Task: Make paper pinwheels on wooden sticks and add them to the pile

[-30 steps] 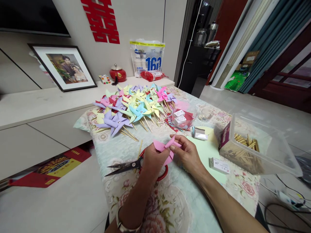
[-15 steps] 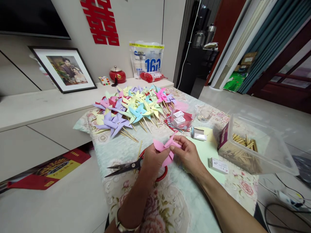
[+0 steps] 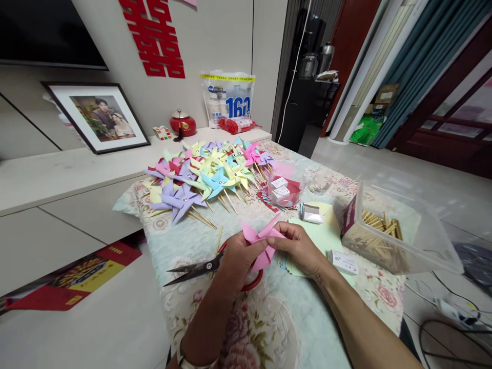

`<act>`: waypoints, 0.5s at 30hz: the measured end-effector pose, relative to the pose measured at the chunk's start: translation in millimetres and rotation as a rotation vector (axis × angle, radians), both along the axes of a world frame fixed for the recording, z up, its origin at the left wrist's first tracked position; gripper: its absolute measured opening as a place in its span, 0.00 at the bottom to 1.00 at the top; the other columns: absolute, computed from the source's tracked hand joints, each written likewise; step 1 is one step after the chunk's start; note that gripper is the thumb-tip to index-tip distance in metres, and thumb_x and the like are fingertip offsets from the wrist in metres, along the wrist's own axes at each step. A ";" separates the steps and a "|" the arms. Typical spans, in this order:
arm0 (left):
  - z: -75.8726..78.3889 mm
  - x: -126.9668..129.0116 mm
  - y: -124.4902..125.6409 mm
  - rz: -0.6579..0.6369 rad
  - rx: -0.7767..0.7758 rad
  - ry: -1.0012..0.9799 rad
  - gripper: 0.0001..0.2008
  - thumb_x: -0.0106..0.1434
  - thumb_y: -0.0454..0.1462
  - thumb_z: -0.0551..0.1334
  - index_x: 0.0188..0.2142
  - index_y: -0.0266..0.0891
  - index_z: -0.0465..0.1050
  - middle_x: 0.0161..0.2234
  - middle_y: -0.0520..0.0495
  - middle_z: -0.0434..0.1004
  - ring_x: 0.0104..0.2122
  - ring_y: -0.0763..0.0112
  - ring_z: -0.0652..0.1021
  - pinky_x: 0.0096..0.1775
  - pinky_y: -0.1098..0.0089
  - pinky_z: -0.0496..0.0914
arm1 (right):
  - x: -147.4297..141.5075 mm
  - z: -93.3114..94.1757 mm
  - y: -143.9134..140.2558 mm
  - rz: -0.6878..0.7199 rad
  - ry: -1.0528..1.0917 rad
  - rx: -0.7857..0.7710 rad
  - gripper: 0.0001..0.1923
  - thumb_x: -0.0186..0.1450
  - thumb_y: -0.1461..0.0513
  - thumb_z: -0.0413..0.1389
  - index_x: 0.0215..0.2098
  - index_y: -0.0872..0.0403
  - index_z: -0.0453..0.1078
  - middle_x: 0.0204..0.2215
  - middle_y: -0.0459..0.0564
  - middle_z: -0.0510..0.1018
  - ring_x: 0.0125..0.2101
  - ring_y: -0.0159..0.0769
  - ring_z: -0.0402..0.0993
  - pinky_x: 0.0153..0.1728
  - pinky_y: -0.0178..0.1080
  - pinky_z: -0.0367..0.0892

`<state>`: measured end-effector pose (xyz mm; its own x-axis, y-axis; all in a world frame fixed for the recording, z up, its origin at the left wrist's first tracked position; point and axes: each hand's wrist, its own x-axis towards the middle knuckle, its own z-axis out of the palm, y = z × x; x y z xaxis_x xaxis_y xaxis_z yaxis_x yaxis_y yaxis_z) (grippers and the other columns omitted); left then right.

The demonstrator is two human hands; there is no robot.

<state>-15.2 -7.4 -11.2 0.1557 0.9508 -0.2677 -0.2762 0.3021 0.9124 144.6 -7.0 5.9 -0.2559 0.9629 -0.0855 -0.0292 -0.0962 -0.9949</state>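
Left hand [image 3: 235, 256] and right hand [image 3: 302, 248] both pinch 1 pink paper [image 3: 261, 245] above the scissors [image 3: 200, 267], fingers closed on its folds.

Both hands meet over the near middle of the table [image 3: 292, 328], the left hand [image 3: 236, 256] and right hand [image 3: 303, 248] pinching a folded paper pinwheel [image 3: 259, 243] between them. Scissors [image 3: 200, 267] lie just left of and partly under the left hand, and a heap of finished pinwheels [image 3: 203, 177] lies behind them. A clear box of sticks [image 3: 392, 233] stands to the right, with a small box [image 3: 343, 262] before it near the right hand.
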 end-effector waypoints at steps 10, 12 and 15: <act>11.4 0.0 -3.6 -0.086 0.019 -0.116 0.14 0.50 0.41 0.70 0.32 0.34 0.73 0.22 0.53 0.73 0.20 0.78 0.68 0.24 0.76 0.60 | 1.6 -11.2 3.1 -0.076 0.083 0.025 0.11 0.57 0.57 0.65 0.26 0.56 0.70 0.22 0.41 0.67 0.24 0.28 0.59 0.28 0.33 0.55; 18.0 -3.8 -3.3 -0.052 0.028 -0.132 0.15 0.51 0.43 0.69 0.34 0.35 0.73 0.25 0.49 0.76 0.22 0.74 0.73 0.26 0.74 0.65 | 0.9 -11.0 4.1 -0.123 0.199 0.024 0.10 0.55 0.58 0.66 0.27 0.56 0.73 0.22 0.42 0.70 0.25 0.30 0.62 0.29 0.34 0.59; 22.1 -19.0 -0.9 0.129 0.080 -0.025 0.15 0.52 0.43 0.68 0.35 0.36 0.71 0.30 0.45 0.79 0.27 0.70 0.77 0.28 0.72 0.68 | 0.5 -6.7 5.7 -0.180 0.380 -0.007 0.11 0.52 0.58 0.68 0.29 0.56 0.77 0.22 0.44 0.73 0.25 0.30 0.65 0.29 0.34 0.61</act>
<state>-34.1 -8.3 10.8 0.0366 0.9815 -0.1877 -0.3309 0.1892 0.9245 145.2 -1.3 -0.8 -0.0982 0.9949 -0.0237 -0.4113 -0.0622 -0.9094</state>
